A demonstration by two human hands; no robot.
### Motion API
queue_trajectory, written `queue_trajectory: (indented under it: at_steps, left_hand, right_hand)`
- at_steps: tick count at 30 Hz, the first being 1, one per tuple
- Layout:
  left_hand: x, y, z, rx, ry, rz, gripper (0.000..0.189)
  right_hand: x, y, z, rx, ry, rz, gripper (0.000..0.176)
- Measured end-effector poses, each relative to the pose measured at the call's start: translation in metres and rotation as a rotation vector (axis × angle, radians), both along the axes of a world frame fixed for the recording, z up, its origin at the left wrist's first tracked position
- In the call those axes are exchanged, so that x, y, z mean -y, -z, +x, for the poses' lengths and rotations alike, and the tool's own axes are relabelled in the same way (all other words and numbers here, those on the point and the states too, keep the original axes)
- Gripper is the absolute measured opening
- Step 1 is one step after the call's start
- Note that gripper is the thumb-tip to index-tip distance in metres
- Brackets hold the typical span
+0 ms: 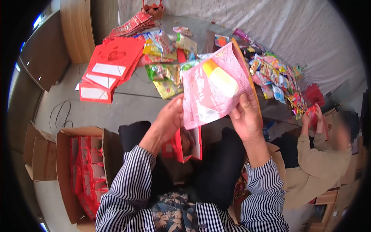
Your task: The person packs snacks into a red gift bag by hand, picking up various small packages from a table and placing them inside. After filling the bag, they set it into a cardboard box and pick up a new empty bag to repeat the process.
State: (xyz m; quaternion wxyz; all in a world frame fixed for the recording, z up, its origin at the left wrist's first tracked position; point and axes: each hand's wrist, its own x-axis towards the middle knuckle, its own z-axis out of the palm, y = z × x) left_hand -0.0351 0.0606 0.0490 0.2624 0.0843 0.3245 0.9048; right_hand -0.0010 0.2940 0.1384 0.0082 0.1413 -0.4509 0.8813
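A pink snack bag (197, 91) with a yellow-and-white picture on its front is held up over my lap. The fingers of my left hand (169, 118) are closed on its lower left edge. My right hand (246, 116) grips it at the lower right, thumb on the front. Below the snack bag, between my knees, a red paper gift bag (178, 145) stands with its top open and something inside. The raised snack bag overlaps part of a pile of packaged snacks (164, 75) behind it.
Flat red gift bags (116, 58) lie stacked at the back left. A cardboard box (63, 178) of red bags stands beside my left leg. More packets (272, 73) are heaped at the right, where another person (320, 154) handles a red item.
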Motion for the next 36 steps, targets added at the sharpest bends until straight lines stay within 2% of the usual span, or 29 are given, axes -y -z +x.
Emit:
queue_trajectory:
  at_steps: [3, 6, 10, 13, 16, 19, 22, 25, 26, 29, 30, 32, 36]
  left_hand:
    - [0.003, 0.001, 0.006, 0.132, -0.196, 0.012, 0.068]
    - [0.011, 0.012, 0.006, 0.092, -0.263, -0.026, 0.071]
    - [0.009, 0.016, 0.014, 0.023, -0.263, -0.097, 0.069]
    - [-0.004, 0.021, 0.018, -0.013, -0.289, -0.127, 0.070]
    - [-0.009, 0.025, 0.024, -0.013, -0.272, -0.170, 0.071]
    - [-0.009, 0.028, 0.030, -0.095, -0.247, -0.194, 0.070]
    - [-0.009, 0.028, 0.032, -0.056, -0.265, -0.291, 0.064]
    - [0.000, 0.044, 0.031, -0.419, -0.302, -0.598, 0.056]
    - [0.000, 0.045, 0.035, -0.497, -0.350, -0.705, 0.037]
    - [0.016, 0.037, 0.042, -0.895, -0.198, -1.129, 0.019]
    - [0.016, 0.031, 0.044, -1.072, -0.181, -1.190, 0.014]
    - [0.015, 0.023, 0.050, -1.424, -0.132, -1.298, 0.009]
    - [0.015, 0.053, 0.060, -1.641, -0.019, -1.495, 0.008]
  right_hand:
    - [0.008, 0.020, 0.032, 0.042, -0.015, 0.123, 0.023]
    - [0.006, 0.014, 0.056, 0.074, 0.112, 0.481, 0.027]
    - [0.001, 0.003, 0.065, 0.145, 0.182, 0.594, 0.041]
    - [-0.003, -0.001, 0.067, 0.256, 0.215, 0.679, 0.043]
    - [-0.027, 0.012, 0.064, 0.395, 0.087, 0.658, 0.041]
    - [-0.033, 0.019, 0.068, 0.376, 0.103, 0.616, 0.037]
    - [-0.041, 0.019, 0.071, 0.321, 0.173, 0.579, 0.034]
    - [-0.046, 0.016, 0.073, 0.282, 0.261, 0.571, 0.033]
    - [-0.049, 0.018, 0.073, 0.269, 0.279, 0.559, 0.036]
    - [-0.054, 0.013, 0.067, 0.221, 0.339, 0.479, 0.038]
    - [-0.057, 0.007, 0.061, 0.196, 0.323, 0.480, 0.037]
    - [-0.064, -0.001, 0.042, 0.135, 0.354, 0.485, 0.036]
    - [-0.074, -0.022, -0.012, 0.068, 0.429, 0.300, 0.032]
